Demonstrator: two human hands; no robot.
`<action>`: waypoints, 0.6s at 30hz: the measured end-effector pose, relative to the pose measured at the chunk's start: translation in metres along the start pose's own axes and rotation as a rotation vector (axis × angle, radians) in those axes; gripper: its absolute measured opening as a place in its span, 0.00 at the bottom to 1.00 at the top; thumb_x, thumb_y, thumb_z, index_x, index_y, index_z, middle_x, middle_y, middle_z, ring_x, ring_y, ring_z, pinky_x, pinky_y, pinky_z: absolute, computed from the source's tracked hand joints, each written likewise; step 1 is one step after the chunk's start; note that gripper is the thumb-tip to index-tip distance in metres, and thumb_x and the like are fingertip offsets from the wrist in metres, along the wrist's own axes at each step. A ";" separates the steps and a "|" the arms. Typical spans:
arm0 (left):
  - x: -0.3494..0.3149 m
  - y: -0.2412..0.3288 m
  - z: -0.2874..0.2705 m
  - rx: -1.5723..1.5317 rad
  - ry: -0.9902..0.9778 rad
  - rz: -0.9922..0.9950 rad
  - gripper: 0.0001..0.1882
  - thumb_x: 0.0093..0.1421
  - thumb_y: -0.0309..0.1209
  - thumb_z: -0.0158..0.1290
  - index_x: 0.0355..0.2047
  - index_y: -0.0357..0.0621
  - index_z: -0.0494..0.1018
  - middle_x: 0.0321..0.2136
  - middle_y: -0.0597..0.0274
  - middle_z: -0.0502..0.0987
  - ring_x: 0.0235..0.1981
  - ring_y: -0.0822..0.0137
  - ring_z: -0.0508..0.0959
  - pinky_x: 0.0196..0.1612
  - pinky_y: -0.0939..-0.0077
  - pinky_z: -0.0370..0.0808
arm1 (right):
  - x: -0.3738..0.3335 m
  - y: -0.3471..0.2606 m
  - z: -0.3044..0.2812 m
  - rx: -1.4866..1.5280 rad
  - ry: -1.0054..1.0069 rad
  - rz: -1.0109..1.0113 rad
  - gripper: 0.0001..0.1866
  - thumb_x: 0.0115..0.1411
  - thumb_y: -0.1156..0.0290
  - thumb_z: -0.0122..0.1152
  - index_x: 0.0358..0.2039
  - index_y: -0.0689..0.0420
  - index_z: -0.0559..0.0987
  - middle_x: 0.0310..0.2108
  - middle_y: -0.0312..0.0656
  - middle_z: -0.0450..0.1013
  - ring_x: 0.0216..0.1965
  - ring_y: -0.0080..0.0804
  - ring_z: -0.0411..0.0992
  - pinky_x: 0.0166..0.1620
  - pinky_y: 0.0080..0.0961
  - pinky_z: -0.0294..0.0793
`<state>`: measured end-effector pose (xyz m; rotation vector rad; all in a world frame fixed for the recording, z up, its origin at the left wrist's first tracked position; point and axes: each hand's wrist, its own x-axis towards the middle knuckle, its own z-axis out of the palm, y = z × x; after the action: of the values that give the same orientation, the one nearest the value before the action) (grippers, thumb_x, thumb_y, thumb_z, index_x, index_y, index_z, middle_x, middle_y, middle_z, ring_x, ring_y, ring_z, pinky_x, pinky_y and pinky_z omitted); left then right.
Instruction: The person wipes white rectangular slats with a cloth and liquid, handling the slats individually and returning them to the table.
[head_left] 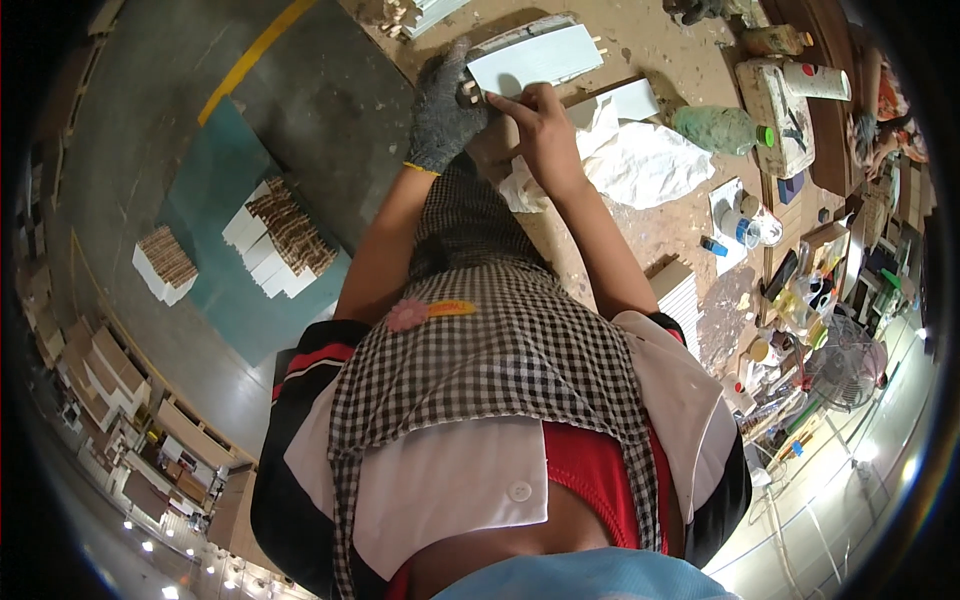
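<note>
Head view, gloved left hand (445,110) fingers grasping pale panel (535,55), bare right hand (540,125) fingers pinched at its edge.

A woodworking workshop: a dusty, paint-stained workbench (690,230) cluttered with bottles and tools, stacks of cut white-painted wooden pieces (280,235) on the concrete floor (330,90), and a fan (845,365).

We see a dusty brown workbench (660,225) across the upper right, bearing a crumpled white cloth (640,160), a green-capped plastic bottle (720,128) and a paint-smeared white block (778,110). At left, the grey floor (130,150) carries stacked white panels (275,240) on a teal sheet (215,200).
</note>
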<state>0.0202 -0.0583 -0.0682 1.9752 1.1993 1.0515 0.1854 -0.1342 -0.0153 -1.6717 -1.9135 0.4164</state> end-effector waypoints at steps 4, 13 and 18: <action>0.000 -0.001 -0.001 -0.051 -0.001 0.012 0.47 0.46 0.32 0.71 0.66 0.39 0.62 0.48 0.44 0.77 0.49 0.46 0.77 0.55 0.56 0.75 | 0.003 -0.001 -0.004 -0.020 -0.018 0.008 0.32 0.45 0.86 0.68 0.53 0.46 0.84 0.41 0.43 0.67 0.41 0.41 0.73 0.44 0.35 0.79; -0.005 -0.015 0.009 -0.161 -0.084 -0.042 0.48 0.49 0.23 0.66 0.70 0.37 0.55 0.44 0.59 0.73 0.42 0.64 0.74 0.47 0.73 0.75 | 0.015 0.009 -0.005 0.075 0.067 0.031 0.23 0.56 0.81 0.62 0.49 0.43 0.86 0.36 0.45 0.68 0.36 0.42 0.73 0.41 0.34 0.77; -0.013 -0.012 0.005 -0.334 -0.082 -0.146 0.48 0.50 0.36 0.71 0.67 0.35 0.59 0.47 0.53 0.74 0.45 0.58 0.75 0.49 0.64 0.76 | 0.024 0.051 -0.023 0.365 0.173 0.252 0.23 0.57 0.88 0.59 0.49 0.50 0.85 0.37 0.46 0.73 0.36 0.40 0.78 0.39 0.34 0.79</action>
<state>0.0159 -0.0654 -0.0848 1.6334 1.0312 1.0127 0.2385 -0.1050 -0.0211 -1.6435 -1.4084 0.6533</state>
